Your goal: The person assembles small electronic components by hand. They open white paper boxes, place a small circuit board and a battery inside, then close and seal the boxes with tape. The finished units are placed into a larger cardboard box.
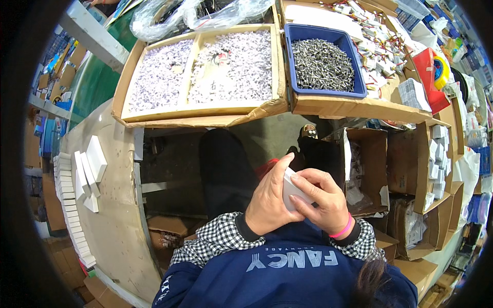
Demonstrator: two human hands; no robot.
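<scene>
A small white block-shaped piece (pixel 295 191) is held above my lap between both hands; its kind is not clear. My left hand (pixel 268 201) is wrapped along its left side, with the thumb raised near the top edge. On the other side, the fingers and thumb of my right hand (pixel 325 199) grip its face and right edge. Part of the piece is hidden by my fingers. Beyond my hands stands a wooden tray (pixel 193 61) with two compartments of tiny white parts. Right of it is a blue bin (pixel 365 93) filled with small dark metal pins or screws.
White flat boxes (pixel 96 159) lie on the left bench, beside a long row of white pieces (pixel 72 215). Wired white parts (pixel 380 46) fill a carton at the back right. Yellow tape (pixel 440 73) sits in a red holder. Open cartons (pixel 367 172) stand at the right.
</scene>
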